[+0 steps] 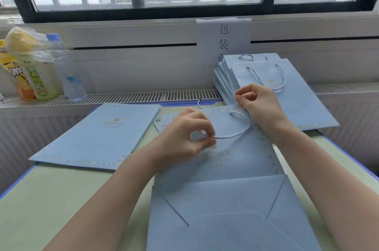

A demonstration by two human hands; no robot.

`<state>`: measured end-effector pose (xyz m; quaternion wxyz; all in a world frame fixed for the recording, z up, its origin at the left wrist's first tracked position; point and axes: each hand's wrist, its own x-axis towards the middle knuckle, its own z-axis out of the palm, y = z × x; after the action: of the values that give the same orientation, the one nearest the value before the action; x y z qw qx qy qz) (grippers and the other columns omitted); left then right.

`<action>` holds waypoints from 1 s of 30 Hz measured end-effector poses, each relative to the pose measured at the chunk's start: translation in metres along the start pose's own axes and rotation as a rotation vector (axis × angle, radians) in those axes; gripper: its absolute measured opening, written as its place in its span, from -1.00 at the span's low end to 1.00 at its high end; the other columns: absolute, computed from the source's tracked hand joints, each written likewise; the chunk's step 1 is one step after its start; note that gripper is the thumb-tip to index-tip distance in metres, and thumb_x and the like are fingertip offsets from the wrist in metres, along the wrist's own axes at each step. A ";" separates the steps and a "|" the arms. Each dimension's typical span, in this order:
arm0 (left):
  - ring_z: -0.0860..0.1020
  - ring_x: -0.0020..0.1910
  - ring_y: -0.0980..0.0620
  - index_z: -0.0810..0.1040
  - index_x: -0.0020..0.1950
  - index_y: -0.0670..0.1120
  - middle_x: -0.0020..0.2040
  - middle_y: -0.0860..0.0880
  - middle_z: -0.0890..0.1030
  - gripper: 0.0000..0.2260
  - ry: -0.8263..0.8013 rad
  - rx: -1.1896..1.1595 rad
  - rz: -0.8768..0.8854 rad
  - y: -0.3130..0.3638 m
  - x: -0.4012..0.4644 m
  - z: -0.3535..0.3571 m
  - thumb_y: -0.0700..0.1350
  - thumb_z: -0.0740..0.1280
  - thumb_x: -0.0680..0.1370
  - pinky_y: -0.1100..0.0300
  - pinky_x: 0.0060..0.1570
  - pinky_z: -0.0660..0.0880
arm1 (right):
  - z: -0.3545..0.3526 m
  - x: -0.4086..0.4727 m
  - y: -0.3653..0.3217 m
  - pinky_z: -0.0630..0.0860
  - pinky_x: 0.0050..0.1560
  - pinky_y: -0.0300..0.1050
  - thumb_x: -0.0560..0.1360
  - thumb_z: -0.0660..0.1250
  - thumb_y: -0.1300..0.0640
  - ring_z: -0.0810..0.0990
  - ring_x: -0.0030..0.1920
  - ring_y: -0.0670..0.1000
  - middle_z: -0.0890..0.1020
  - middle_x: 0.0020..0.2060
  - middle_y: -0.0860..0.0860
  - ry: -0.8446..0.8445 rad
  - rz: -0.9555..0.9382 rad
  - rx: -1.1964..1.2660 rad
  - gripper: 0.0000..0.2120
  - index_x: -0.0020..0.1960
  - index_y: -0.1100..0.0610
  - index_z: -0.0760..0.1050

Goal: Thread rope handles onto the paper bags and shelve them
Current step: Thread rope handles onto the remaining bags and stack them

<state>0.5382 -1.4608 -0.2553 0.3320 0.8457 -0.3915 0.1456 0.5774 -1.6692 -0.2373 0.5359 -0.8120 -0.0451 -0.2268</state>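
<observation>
A light blue paper bag [235,179] is lying flat on the pale green tabletop [61,199], its folded bottom toward the person and its open top toward the window. The left hand [184,137] is hovering over the upper part of this bag, its grip closed in a pinch of thumb and forefinger on one end of a white-and-blue twisted rope handle [235,133]. From that pinch the rope is curving to the right and up across the bag's face toward the right hand [260,103], which is sitting at the bag's top right corner with its fingers curled; its grip is pinching the top edge of the bag there. Just behind the right hand, a stack of finished bags [287,94] is lying with rope loops already fitted, the top one showing its handle. To the left of the left hand, well apart from it, a pile of flat bags [98,137] without handles is resting on the tabletop. Farther left, on the sill, a clear water bottle [69,70] and two drink bottles [30,74] are standing close together. A paper sign [223,39] is hanging beyond the right hand.
</observation>
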 end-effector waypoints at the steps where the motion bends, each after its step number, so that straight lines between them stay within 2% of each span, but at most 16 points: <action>1: 0.41 0.05 0.13 0.56 -0.29 0.07 -0.13 0.11 0.58 -0.84 -0.064 -0.070 -0.027 0.006 -0.001 -0.002 0.06 0.34 0.46 0.29 0.09 0.30 | -0.004 0.002 0.003 0.34 -0.42 -0.40 0.52 0.33 0.26 0.40 -0.41 -0.10 0.50 -0.38 -0.01 0.023 0.029 0.010 -0.93 -0.11 0.13 0.53; 3: 0.41 0.12 0.17 0.60 -0.39 0.04 -0.10 0.13 0.60 -0.66 -0.154 -0.168 -0.059 0.015 -0.001 -0.005 0.18 0.25 0.48 0.33 0.13 0.29 | -0.012 0.005 0.007 0.36 -0.37 -0.31 0.52 0.33 0.26 0.42 -0.39 -0.08 0.50 -0.37 -0.01 0.079 0.080 0.026 -0.91 -0.13 0.10 0.51; 5: 0.47 0.12 0.16 0.64 -0.39 -0.04 -0.09 0.10 0.63 -0.53 -0.183 -0.228 -0.067 0.019 0.000 -0.006 0.27 0.20 0.47 0.29 0.13 0.35 | -0.018 0.008 0.010 0.36 -0.34 -0.26 0.52 0.33 0.25 0.44 -0.37 -0.07 0.51 -0.34 -0.02 0.127 0.088 0.028 -0.92 -0.12 0.11 0.50; 8: 0.57 0.00 0.16 0.67 -0.34 -0.02 -0.10 0.10 0.65 -0.41 -0.164 -0.300 -0.080 0.020 0.000 -0.007 0.43 0.13 0.43 0.28 0.04 0.43 | -0.018 0.009 0.010 0.36 -0.39 -0.38 0.52 0.32 0.26 0.45 -0.36 -0.09 0.52 -0.34 -0.04 0.141 0.028 -0.041 -0.95 -0.07 0.14 0.53; 10: 0.59 -0.07 0.19 0.69 -0.30 0.03 -0.13 0.09 0.65 -0.46 0.022 -0.302 -0.080 0.017 0.002 -0.009 0.40 0.13 0.45 0.34 -0.02 0.44 | -0.014 0.007 0.006 0.31 -0.45 -0.45 0.53 0.30 0.28 0.43 -0.40 -0.15 0.51 -0.37 -0.05 0.088 -0.013 -0.070 -0.92 -0.06 0.15 0.54; 12: 0.57 -0.04 0.20 0.69 -0.15 -0.02 -0.10 0.08 0.64 -0.60 0.357 -0.084 -0.073 0.004 0.005 -0.013 0.22 0.20 0.53 0.37 0.01 0.41 | -0.011 0.004 0.001 0.27 -0.49 -0.43 0.54 0.28 0.30 0.38 -0.50 -0.20 0.50 -0.39 -0.02 0.006 -0.031 -0.027 -0.89 -0.04 0.16 0.56; 13: 0.57 0.00 0.13 0.68 -0.07 -0.08 -0.06 0.03 0.64 -0.66 0.467 0.059 -0.108 -0.004 0.005 -0.016 0.13 0.23 0.56 0.32 0.06 0.41 | -0.009 0.002 -0.002 0.25 -0.51 -0.43 0.54 0.27 0.31 0.36 -0.53 -0.21 0.49 -0.40 -0.01 -0.022 -0.043 -0.001 -0.88 -0.03 0.17 0.56; 14: 0.56 0.06 0.04 0.67 0.01 -0.12 -0.01 -0.01 0.64 -0.69 0.479 0.163 -0.193 -0.010 0.003 -0.021 0.07 0.25 0.58 0.25 0.10 0.40 | -0.006 0.000 -0.005 0.24 -0.51 -0.43 0.54 0.26 0.32 0.34 -0.55 -0.22 0.47 -0.41 -0.01 -0.040 -0.061 0.016 -0.88 -0.03 0.18 0.57; 16: 0.55 0.07 -0.05 0.64 0.01 -0.02 -0.04 0.00 0.63 -0.68 0.269 0.301 -0.449 -0.014 -0.002 -0.025 0.13 0.19 0.60 0.12 0.04 0.41 | 0.004 -0.006 -0.011 0.23 -0.50 -0.44 0.54 0.26 0.31 0.34 -0.55 -0.23 0.45 -0.43 -0.03 -0.069 -0.111 0.011 -0.88 -0.03 0.20 0.57; 18: 0.52 -0.10 -0.11 0.49 -0.27 0.00 -0.27 0.05 0.51 -0.57 0.047 0.484 -0.572 -0.012 -0.004 -0.021 0.23 0.06 0.59 0.11 -0.15 0.36 | 0.017 -0.013 -0.016 0.26 -0.44 -0.43 0.55 0.26 0.28 0.38 -0.49 -0.23 0.45 -0.42 -0.03 -0.117 -0.190 -0.085 -0.88 -0.03 0.21 0.58; 19: 0.47 -0.17 -0.11 0.37 -0.35 -0.04 -0.35 0.05 0.44 -0.53 0.009 0.510 -0.581 -0.011 -0.004 -0.018 0.24 0.02 0.59 0.11 -0.20 0.32 | 0.021 -0.016 -0.017 0.30 -0.35 -0.42 0.57 0.24 0.24 0.42 -0.40 -0.23 0.48 -0.36 -0.02 -0.147 -0.246 -0.191 -0.87 -0.01 0.20 0.58; 20: 0.43 -0.21 -0.10 0.29 -0.39 -0.06 -0.38 0.04 0.39 -0.51 0.013 0.504 -0.567 -0.008 -0.002 -0.016 0.23 0.01 0.60 0.11 -0.23 0.29 | 0.025 -0.019 -0.017 0.36 -0.20 -0.36 0.60 0.21 0.15 0.47 -0.26 -0.21 0.53 -0.26 0.01 -0.187 -0.308 -0.347 -0.83 0.00 0.17 0.57; 22: 0.39 -0.24 -0.07 0.25 -0.41 -0.06 -0.41 0.04 0.37 -0.52 0.055 0.506 -0.529 -0.004 -0.001 -0.014 0.20 0.04 0.61 0.12 -0.24 0.27 | 0.032 -0.028 -0.020 0.34 0.02 -0.08 0.64 0.03 -0.06 0.50 0.00 0.04 0.56 -0.11 0.04 -0.316 -0.411 -0.722 -0.64 -0.03 0.12 0.51; 25: 0.36 -0.25 -0.05 0.24 -0.41 -0.05 -0.44 0.05 0.31 -0.54 0.089 0.589 -0.454 0.002 -0.001 -0.014 0.15 0.07 0.62 0.14 -0.25 0.27 | 0.037 -0.039 -0.029 0.30 -0.13 -0.04 0.60 -0.14 -0.21 0.53 0.00 0.17 0.59 -0.11 0.09 -0.395 -0.381 -0.918 -0.44 -0.11 0.11 0.49; 28: 0.34 -0.28 -0.04 0.26 -0.40 -0.08 -0.46 0.03 0.30 -0.54 0.139 0.588 -0.407 0.006 -0.002 -0.013 0.14 0.07 0.62 0.13 -0.26 0.28 | 0.038 -0.043 -0.033 0.28 -0.20 -0.08 0.61 -0.08 -0.19 0.54 -0.04 0.17 0.58 -0.17 0.10 -0.302 -0.378 -0.915 -0.50 -0.32 0.07 0.35; 30: 0.36 -0.28 -0.06 0.28 -0.39 -0.11 -0.45 0.01 0.32 -0.53 0.117 0.555 -0.445 0.006 -0.001 -0.013 0.15 0.06 0.62 0.13 -0.26 0.29 | 0.038 -0.044 -0.033 0.26 -0.21 -0.08 0.62 -0.06 -0.15 0.53 -0.07 0.17 0.48 -0.29 0.07 -0.269 -0.399 -0.889 -0.51 -0.40 0.06 0.24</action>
<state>0.5331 -1.4543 -0.2435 0.1350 0.9585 -0.1235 0.2185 0.5400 -1.6139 -0.2397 0.0740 -0.9593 -0.1670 -0.2154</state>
